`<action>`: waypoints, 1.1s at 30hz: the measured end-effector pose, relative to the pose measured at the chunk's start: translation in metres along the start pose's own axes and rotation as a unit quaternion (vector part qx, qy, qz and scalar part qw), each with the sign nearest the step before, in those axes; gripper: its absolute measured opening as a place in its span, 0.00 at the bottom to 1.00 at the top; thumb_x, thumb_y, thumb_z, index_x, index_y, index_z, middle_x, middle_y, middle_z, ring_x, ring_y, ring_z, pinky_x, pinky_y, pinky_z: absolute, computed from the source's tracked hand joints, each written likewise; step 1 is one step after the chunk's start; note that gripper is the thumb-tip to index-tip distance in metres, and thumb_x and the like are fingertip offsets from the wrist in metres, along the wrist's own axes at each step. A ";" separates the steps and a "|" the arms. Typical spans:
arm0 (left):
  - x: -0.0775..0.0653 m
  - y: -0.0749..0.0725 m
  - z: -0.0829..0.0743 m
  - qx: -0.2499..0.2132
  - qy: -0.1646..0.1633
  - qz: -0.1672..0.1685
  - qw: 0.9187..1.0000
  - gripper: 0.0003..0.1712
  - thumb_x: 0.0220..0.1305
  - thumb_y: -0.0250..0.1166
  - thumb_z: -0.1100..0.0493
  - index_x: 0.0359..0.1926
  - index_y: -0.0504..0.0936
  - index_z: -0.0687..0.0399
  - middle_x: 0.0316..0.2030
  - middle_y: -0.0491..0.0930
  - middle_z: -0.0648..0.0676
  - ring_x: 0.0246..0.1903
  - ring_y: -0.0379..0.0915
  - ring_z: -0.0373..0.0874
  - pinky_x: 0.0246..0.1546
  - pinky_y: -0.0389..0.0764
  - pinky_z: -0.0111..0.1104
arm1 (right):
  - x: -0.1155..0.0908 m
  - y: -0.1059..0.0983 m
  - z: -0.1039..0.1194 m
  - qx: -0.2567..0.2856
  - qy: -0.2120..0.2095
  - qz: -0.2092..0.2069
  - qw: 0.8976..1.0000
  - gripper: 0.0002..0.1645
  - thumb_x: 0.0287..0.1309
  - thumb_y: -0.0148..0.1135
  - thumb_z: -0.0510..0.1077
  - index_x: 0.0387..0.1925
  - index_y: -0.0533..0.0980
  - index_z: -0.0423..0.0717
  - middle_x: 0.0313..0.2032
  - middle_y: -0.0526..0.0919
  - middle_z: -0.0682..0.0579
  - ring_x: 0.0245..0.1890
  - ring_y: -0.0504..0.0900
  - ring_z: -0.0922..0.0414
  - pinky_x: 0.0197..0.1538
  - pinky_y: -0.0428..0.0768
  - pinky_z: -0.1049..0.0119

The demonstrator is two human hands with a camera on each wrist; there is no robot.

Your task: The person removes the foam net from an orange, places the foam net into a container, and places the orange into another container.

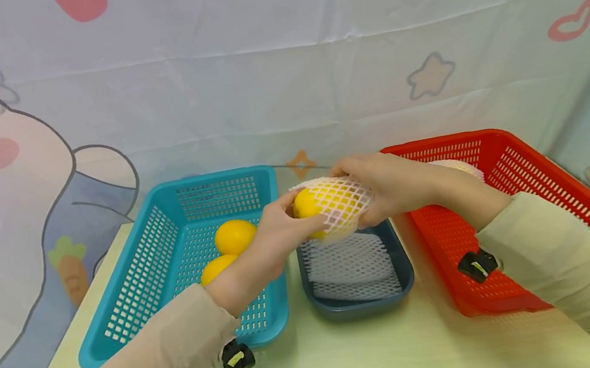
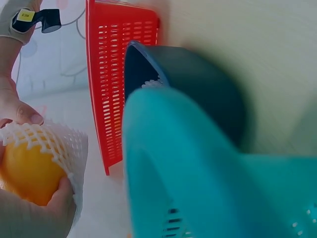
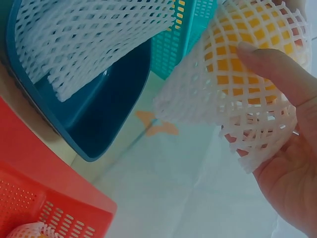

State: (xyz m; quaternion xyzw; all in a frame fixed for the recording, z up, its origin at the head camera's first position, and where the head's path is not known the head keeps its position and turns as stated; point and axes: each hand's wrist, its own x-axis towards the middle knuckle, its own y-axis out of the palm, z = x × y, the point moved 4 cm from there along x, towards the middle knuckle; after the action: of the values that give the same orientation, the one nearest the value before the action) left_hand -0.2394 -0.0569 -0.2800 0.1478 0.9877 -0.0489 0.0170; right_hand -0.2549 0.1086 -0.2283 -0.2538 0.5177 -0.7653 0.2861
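Both hands hold a round yellow-orange fruit (image 1: 304, 205) partly inside a white foam net sleeve (image 1: 346, 201), above the small dark blue tray. At the fruit's bare left end, my left hand (image 1: 277, 231) grips it with thumb and fingers. My right hand (image 1: 387, 181) holds the net-covered right side; in the right wrist view its thumb lies over the mesh. The sleeve's loose end (image 3: 185, 94) hangs beyond the fruit there. Flat foam sleeves (image 1: 349, 264) lie stacked in the tray (image 1: 359, 309).
To the left stands a teal basket (image 1: 140, 285) with two similar fruits (image 1: 236, 236) visible, partly behind my left arm. On the right is a red basket (image 1: 438, 252) holding a net-wrapped fruit (image 1: 461, 167). A printed cloth (image 1: 258, 77) hangs behind.
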 end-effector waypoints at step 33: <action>-0.005 -0.009 0.000 0.009 -0.017 -0.009 1.000 0.36 0.54 0.69 0.61 0.64 0.66 0.55 0.52 0.73 0.55 0.45 0.71 0.48 0.47 0.76 0.36 | -0.002 -0.006 -0.003 0.026 -0.047 -0.056 0.997 0.16 0.48 0.68 0.34 0.41 0.76 0.42 0.35 0.84 0.51 0.32 0.81 0.57 0.38 0.82 0.63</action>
State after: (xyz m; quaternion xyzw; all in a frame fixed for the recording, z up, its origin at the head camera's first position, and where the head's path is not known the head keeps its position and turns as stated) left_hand -0.2373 -0.0671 -0.2791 0.1381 0.9881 -0.0608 0.0315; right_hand -0.2565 0.1133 -0.2241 -0.3106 0.4688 -0.7806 0.2728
